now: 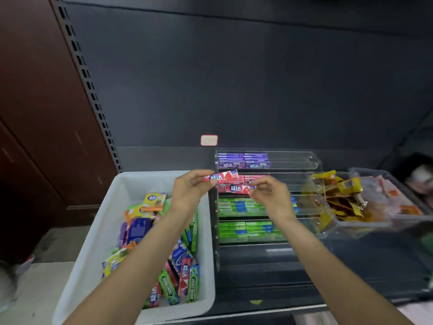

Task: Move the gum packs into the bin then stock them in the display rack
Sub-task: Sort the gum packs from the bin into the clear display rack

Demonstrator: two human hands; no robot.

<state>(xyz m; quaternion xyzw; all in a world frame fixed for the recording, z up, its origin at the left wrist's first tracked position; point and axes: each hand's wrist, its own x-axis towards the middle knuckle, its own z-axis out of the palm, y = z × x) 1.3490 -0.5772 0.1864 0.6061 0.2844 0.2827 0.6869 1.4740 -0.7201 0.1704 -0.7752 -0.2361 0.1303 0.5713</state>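
A white bin (pixel 100 233) on the left holds several mixed gum packs (pixel 178 277), green, red, blue and yellow. To its right stands a clear tiered display rack (pixel 311 160) with purple packs (pixel 243 160) on top, red ones below and two green rows (pixel 241 206) under those. My left hand (pixel 189 191) pinches a red gum pack (pixel 222 177) over the bin's far right corner. My right hand (pixel 269 195) pinches another red gum pack (pixel 237 188) at the rack's red row.
A clear tray of yellow snack packets (pixel 337 198) sits right of the rack, with more packaged goods (pixel 398 200) beyond it. The dark shelf back panel (pixel 234 78) rises behind. A slotted upright (pixel 86 83) and brown cabinet (pixel 35 113) stand to the left.
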